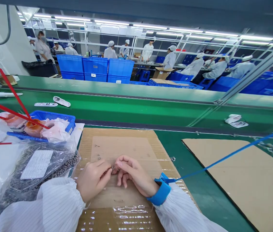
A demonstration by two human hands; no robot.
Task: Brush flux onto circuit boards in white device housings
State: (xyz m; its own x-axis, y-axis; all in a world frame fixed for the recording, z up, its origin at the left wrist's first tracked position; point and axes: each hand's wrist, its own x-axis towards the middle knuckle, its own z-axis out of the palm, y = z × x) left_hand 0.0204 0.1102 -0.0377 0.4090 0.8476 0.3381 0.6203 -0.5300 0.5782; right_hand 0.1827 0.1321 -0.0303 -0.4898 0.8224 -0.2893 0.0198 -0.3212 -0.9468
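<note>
Over a taped cardboard sheet (127, 216), both hands meet near its middle. My left hand (95, 178) is closed, its thumb and fingers pinching a tiny metallic piece (112, 168). From the other side, the thumb and index finger of my right hand (132, 172) close at the same piece, with the lower fingers curled beneath. A blue wrist strap (160, 190) with a blue cord is on my right wrist. A few small metal parts (98, 157) lie on the sheet beyond my left hand. The exact shape of the held piece is too small to tell.
At left lie a plastic bag of small metal parts (54, 167) and a blue tray (71, 120) with jars and red sticks. Another cardboard sheet (245, 174) is at right. Beyond the green conveyor (131, 111) are blue crates (95, 66) and several people in white.
</note>
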